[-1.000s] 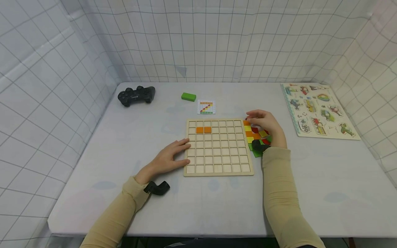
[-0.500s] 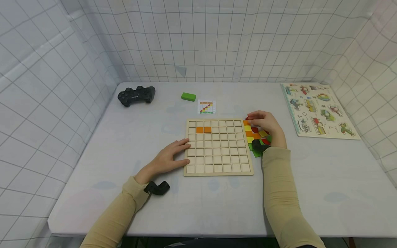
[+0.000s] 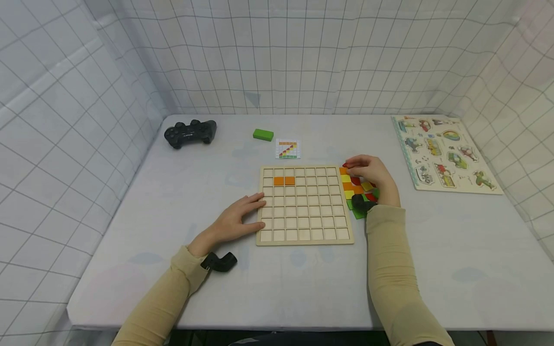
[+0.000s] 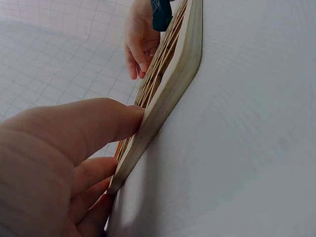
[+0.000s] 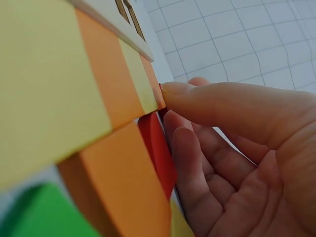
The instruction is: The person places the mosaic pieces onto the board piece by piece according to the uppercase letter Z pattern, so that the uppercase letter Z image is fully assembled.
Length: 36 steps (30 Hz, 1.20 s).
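Note:
In the head view a wooden grid board lies flat, with two orange tiles side by side in its second row. My left hand rests at its left edge, thumb and fingers spread; the left wrist view shows the thumb touching the rim. At the board's upper right edge, my right hand pinches a small red tile, mostly hidden, beside an orange tile. Its thumb touches the tile edges in the right wrist view, other fingers curled. Mixed coloured tiles lie below that hand.
A pattern card and a green block lie beyond the board. A black game controller is at the back left, and a picture puzzle board at the back right. Grid-patterned cloth walls surround the table.
The red tile has come into sight at my right fingertips, which have shifted very slightly. My left hand and the board have stayed in place.

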Available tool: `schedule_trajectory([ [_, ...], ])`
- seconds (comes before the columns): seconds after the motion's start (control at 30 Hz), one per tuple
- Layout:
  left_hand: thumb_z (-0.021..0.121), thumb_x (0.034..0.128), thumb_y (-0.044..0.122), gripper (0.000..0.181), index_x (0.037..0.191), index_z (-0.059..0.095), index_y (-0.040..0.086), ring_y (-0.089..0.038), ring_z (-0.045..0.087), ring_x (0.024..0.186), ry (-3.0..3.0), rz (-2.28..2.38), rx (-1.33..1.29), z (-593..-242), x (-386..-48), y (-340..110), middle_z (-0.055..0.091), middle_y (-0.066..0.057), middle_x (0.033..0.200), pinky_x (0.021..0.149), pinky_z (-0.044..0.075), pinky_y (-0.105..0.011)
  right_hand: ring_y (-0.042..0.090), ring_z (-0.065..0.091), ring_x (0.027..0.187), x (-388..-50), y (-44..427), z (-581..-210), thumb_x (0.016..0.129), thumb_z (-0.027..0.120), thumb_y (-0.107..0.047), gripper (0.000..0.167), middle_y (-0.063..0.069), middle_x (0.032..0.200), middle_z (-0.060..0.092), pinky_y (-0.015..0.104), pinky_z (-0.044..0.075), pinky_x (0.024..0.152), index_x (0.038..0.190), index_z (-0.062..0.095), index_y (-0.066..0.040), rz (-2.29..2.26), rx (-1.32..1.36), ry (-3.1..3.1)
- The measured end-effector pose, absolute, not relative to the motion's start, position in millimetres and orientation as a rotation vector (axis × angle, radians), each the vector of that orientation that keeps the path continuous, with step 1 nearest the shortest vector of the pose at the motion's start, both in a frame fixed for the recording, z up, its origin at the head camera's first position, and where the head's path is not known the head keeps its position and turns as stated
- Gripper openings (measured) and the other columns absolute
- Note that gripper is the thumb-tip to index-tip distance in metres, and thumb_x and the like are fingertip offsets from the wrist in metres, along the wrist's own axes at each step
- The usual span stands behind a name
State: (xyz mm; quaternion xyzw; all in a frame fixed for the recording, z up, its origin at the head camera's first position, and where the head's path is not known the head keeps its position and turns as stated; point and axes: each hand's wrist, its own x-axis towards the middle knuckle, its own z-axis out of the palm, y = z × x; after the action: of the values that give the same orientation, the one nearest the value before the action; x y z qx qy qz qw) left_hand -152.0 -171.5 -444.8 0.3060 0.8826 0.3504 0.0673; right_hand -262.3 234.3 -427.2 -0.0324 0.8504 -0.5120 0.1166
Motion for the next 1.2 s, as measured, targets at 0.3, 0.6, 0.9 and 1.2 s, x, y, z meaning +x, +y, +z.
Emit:
schedule_trajectory([
  [0.3,0.067,0.0868,0.034,0.062,0.137,0.048,0.003,-0.026,0.025,0.139,2.665,1.052,0.913,-444.5,-152.0,-171.2,0.031,-0.007,0.150,0.116,0.017,-0.037,0.024,0.057,0.093,-262.4,233.0,-425.2,0.089,0.066,-0.014,0.036,0.019,0.114,0.059,0.029,0.050,0.076,0.121,0.058,0.000,-1.443,-0.104,2.496],
  [0.6,0.067,0.0865,0.033,0.062,0.137,0.048,0.003,-0.025,0.025,0.139,2.661,1.049,0.901,-444.5,-152.6,-171.3,0.032,-0.006,0.150,0.116,0.016,-0.036,0.024,0.057,0.092,-262.1,232.2,-424.9,0.089,0.066,-0.012,0.036,0.017,0.112,0.058,0.027,0.051,0.075,0.122,0.058,0.000,-1.439,-0.114,2.499],
  [0.9,0.068,0.0861,0.033,0.062,0.137,0.048,0.003,-0.025,0.025,0.139,2.656,1.056,0.904,-443.2,-152.6,-171.4,0.032,-0.007,0.150,0.116,0.016,-0.036,0.026,0.056,0.094,-260.9,230.8,-422.2,0.089,0.065,-0.010,0.037,0.018,0.113,0.057,0.028,0.051,0.077,0.123,0.057,0.000,-1.436,-0.110,2.479],
  [1.2,0.068,0.0861,0.033,0.062,0.137,0.048,0.003,-0.026,0.024,0.139,2.654,1.059,0.903,-444.1,-152.4,-171.8,0.031,-0.007,0.150,0.116,0.015,-0.036,0.029,0.056,0.095,-259.1,230.0,-419.9,0.089,0.065,-0.010,0.034,0.019,0.114,0.057,0.032,0.050,0.079,0.120,0.058,0.000,-1.415,-0.106,2.487],
])
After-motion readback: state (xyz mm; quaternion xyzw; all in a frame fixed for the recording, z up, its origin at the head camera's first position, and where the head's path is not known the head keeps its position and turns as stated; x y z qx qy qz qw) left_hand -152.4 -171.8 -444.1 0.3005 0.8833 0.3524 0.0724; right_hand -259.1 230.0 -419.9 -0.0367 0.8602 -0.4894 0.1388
